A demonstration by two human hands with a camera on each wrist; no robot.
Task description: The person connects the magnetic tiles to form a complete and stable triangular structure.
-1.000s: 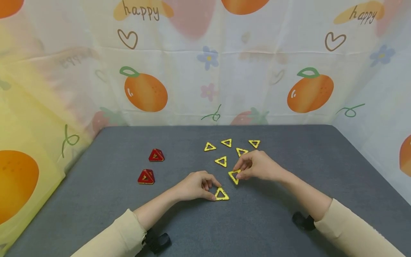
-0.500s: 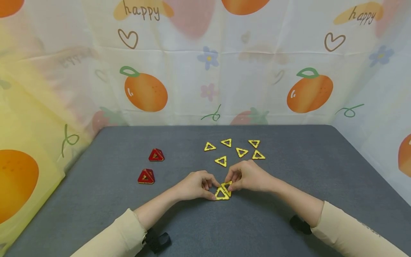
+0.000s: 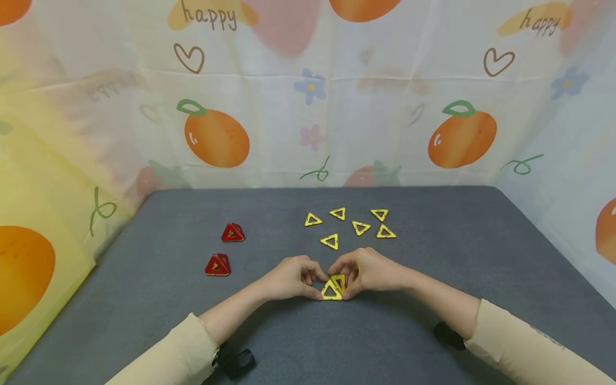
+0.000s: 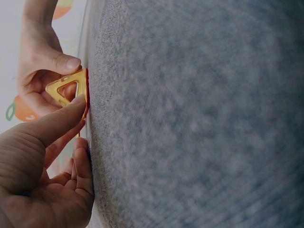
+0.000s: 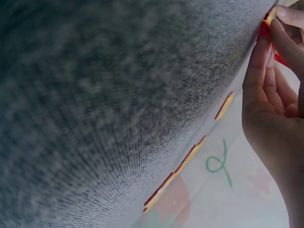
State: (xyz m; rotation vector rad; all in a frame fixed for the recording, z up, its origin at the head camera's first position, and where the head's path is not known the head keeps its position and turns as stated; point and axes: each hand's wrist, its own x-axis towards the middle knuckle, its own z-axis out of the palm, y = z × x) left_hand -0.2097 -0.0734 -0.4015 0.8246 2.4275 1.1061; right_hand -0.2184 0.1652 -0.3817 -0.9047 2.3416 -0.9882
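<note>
Two yellow triangular frame tiles meet edge to edge in the head view, between the two hands. At the front tile [image 3: 332, 298], the left hand [image 3: 293, 278] pinches the left side with thumb and index finger. The right hand [image 3: 377, 270] holds the second tile [image 3: 338, 276], which leans against the first one's right side. Seen from the left wrist, a yellow tile [image 4: 81, 84] stands up from the table, the left thumb lying on its face. Fingers partly hide both tiles.
Two red pyramids [image 3: 233, 233] [image 3: 218, 266] stand on the left of the grey table [image 3: 144, 299]. Behind the hands, several loose yellow triangles [image 3: 330, 246] lie flat. A fruit-printed curtain [image 3: 313, 48] hangs along the table's back edge.
My right hand has come left and toward me, bringing its yellow tile against the one in my left hand, then tilting it up there. The left hand has stayed in place.
</note>
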